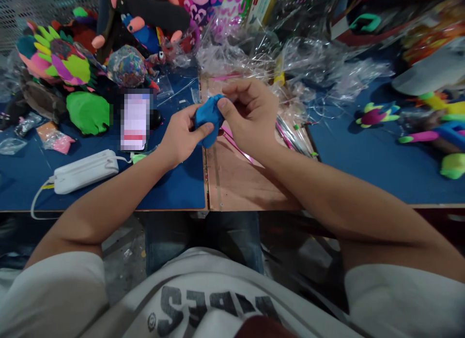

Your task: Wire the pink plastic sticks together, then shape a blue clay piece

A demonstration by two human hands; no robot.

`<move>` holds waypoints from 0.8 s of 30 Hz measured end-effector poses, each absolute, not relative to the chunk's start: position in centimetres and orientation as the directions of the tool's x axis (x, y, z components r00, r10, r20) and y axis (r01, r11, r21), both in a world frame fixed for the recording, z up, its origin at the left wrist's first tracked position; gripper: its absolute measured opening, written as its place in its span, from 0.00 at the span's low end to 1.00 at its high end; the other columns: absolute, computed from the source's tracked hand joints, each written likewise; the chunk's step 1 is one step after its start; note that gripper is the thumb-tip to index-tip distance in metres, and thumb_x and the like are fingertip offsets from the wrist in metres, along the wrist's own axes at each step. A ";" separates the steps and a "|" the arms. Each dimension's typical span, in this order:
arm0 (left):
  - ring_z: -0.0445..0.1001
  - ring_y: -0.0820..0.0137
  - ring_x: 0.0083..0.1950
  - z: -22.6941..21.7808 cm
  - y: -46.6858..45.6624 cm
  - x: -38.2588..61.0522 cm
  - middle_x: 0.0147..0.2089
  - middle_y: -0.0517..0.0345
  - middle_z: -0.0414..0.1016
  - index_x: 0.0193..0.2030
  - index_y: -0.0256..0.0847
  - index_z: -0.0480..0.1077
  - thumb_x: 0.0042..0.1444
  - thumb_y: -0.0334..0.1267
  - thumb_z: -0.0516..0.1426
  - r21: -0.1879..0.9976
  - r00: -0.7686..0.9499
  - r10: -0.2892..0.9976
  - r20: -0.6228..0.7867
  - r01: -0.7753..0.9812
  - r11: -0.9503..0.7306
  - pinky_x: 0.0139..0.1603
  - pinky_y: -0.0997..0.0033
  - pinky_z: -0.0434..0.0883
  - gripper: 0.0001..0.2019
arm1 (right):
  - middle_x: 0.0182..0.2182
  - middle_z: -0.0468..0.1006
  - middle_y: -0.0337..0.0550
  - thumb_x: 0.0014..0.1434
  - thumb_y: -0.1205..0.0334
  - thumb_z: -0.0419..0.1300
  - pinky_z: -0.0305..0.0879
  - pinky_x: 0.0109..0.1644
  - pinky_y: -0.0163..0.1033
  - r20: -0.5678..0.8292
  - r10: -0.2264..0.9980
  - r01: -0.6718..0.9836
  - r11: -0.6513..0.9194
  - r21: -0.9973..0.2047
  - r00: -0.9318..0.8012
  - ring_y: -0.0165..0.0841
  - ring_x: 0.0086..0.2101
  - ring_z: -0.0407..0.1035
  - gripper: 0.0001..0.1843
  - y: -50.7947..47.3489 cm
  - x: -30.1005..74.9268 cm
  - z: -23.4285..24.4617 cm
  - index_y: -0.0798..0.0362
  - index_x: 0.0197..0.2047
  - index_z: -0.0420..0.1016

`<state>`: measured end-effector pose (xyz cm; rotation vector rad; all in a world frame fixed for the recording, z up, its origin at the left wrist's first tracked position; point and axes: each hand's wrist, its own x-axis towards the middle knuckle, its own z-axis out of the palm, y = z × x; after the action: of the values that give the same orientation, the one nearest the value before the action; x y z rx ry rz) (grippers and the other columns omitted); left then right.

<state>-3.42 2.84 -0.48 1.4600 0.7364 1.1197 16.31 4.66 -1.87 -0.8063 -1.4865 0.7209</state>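
A lump of blue modelling clay is held up over the seam between the blue mat and the wooden board. My left hand grips it from the left, thumb across its front. With thumb and forefinger, my right hand pinches the clay's upper right edge; its other fingers are curled above. Below my right hand, thin pink and silvery sticks lie on the wooden board.
A phone and a white power bank-like block with a cable lie left. Colourful clay figures and a green clay piece crowd the back left. Crumpled clear plastic spreads along the back. A small clay turtle sits right.
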 end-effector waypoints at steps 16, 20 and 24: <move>0.91 0.55 0.55 -0.1 3.3 -3.7 0.50 0.52 0.89 0.53 0.42 0.81 0.58 0.41 0.77 0.984 0.273 0.946 0.175 -0.067 -0.162 0.60 0.51 0.88 0.19 | 0.47 0.88 0.40 0.60 0.48 0.84 0.82 0.60 0.57 0.513 0.855 -0.034 0.512 -0.858 -0.076 0.45 0.49 0.80 0.21 5.0 17.2 0.0 0.37 0.50 0.83; 0.92 0.56 0.49 0.1 3.1 -3.9 0.44 0.52 0.89 0.45 0.41 0.80 0.64 0.40 0.73 0.993 0.264 0.958 0.116 -0.030 -0.112 0.52 0.53 0.91 0.09 | 0.47 0.88 0.40 0.56 0.39 0.85 0.80 0.58 0.53 0.512 0.857 -0.082 0.507 -0.858 -0.056 0.43 0.48 0.79 0.28 5.4 17.4 0.2 0.39 0.51 0.81; 0.92 0.57 0.45 0.4 2.9 -4.0 0.39 0.53 0.88 0.42 0.40 0.80 0.67 0.39 0.72 0.989 0.254 0.959 0.127 0.046 -0.142 0.47 0.54 0.92 0.08 | 0.50 0.90 0.44 0.50 0.44 0.89 0.79 0.65 0.56 0.363 0.909 -0.043 0.362 -0.931 -0.203 0.50 0.60 0.78 0.34 5.5 17.8 0.2 0.39 0.53 0.81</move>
<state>-4.02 2.86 0.40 1.4640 0.9965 1.0840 17.78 5.46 0.19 -0.8173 -1.5094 1.0721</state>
